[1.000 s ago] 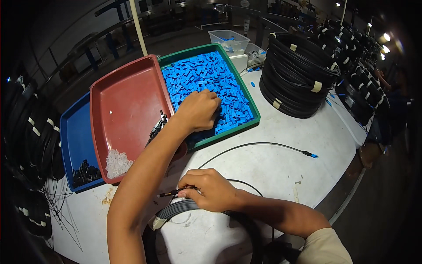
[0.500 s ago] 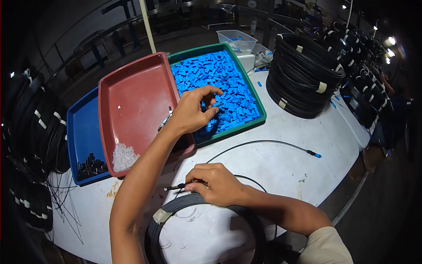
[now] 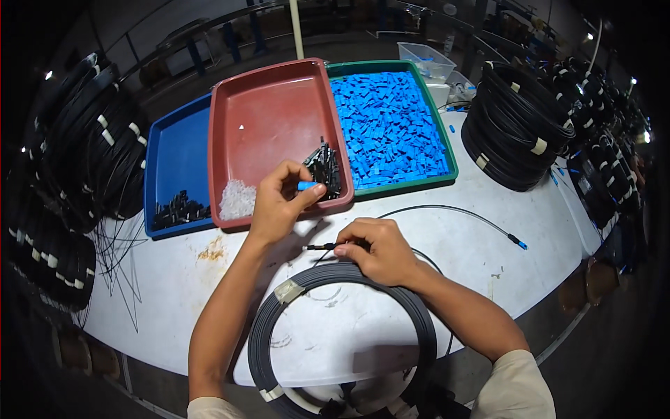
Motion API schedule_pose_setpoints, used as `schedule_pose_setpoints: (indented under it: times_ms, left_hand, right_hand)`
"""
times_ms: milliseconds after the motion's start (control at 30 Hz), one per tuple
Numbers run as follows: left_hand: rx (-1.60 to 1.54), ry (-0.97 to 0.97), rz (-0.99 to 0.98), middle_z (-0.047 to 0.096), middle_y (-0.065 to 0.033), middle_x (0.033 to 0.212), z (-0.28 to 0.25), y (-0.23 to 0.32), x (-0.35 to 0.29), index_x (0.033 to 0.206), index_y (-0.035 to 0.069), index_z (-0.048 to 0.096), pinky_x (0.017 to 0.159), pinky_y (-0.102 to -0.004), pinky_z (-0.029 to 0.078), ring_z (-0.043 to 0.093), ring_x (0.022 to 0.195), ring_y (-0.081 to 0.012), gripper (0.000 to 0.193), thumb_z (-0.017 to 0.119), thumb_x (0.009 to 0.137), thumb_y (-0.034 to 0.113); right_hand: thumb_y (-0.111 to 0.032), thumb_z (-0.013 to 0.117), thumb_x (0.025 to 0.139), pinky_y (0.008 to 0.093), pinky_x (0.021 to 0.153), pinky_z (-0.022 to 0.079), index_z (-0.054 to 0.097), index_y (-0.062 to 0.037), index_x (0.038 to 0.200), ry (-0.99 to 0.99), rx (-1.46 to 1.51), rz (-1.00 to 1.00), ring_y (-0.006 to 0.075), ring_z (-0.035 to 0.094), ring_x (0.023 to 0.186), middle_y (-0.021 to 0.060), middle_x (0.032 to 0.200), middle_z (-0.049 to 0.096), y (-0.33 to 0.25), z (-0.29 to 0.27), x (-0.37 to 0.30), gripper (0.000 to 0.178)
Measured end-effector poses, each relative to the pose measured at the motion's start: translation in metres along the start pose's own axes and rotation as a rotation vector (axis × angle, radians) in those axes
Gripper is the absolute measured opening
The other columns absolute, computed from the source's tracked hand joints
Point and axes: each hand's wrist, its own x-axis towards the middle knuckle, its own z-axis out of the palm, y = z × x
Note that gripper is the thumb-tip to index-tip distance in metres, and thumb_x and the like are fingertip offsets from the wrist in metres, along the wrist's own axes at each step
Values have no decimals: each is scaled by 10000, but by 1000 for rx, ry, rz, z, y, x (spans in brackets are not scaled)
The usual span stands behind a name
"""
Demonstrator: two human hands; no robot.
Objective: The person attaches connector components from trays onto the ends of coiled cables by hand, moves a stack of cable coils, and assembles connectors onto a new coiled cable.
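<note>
Between the thumb and fingers of my left hand (image 3: 285, 202) is a small blue connector housing (image 3: 307, 186), held over the near edge of the red tray (image 3: 269, 94). My right hand (image 3: 377, 250) pinches a black cable connector (image 3: 322, 246), whose thin pale tip points left toward my left hand. Below that hand a coil of black cable (image 3: 259, 342), bound with pale tape, stands at the table's front edge. From the coil's cable a loop runs right and ends in a blue-tipped connector (image 3: 518, 242) on the table.
A green tray (image 3: 452, 150) full of blue housings stands behind my hands. Clear small pieces (image 3: 237, 200) and black parts (image 3: 322, 167) lie in the red tray. Left of it is a blue tray (image 3: 178, 140) with black parts. Stacked cable coils (image 3: 516, 133) stand at the right.
My left hand has come back from the green tray toward my right hand, now with a blue housing clearly in its fingers. The view has shifted; my right hand keeps its connector.
</note>
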Motion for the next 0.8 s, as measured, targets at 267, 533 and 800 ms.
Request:
schedule_pose_setpoints:
  times_ms: [267, 533, 800]
  left_hand:
    - [-49, 45, -43, 672, -68, 922, -29, -1, -66, 932, 34, 575, 776, -249, 543, 657, 857, -119, 187, 747, 870, -4]
    - [-86, -12, -64, 722, -91, 895, -15, 10, -83, 1000, -22, 711, 720, -248, 544, 692, 812, -128, 161, 764, 906, 98]
    - [-85, 131, -22, 746, -124, 926, 1, 18, -88, 989, -44, 718, 748, -258, 568, 707, 848, -140, 126, 765, 878, -4]
  right_hand:
    - [-77, 756, 840, 337, 594, 480, 717, 6, 891, 36, -56, -95, 221, 623, 625, 128, 769, 676, 1, 0, -2, 105]
    - [-30, 761, 840, 280, 556, 466, 721, 11, 974, 112, -77, -214, 151, 605, 596, 100, 769, 676, -9, 1, -3, 146]
    - [-23, 707, 872, 373, 643, 507, 666, -27, 1101, 0, -101, -257, 293, 644, 724, 134, 842, 651, -14, -2, -1, 233]
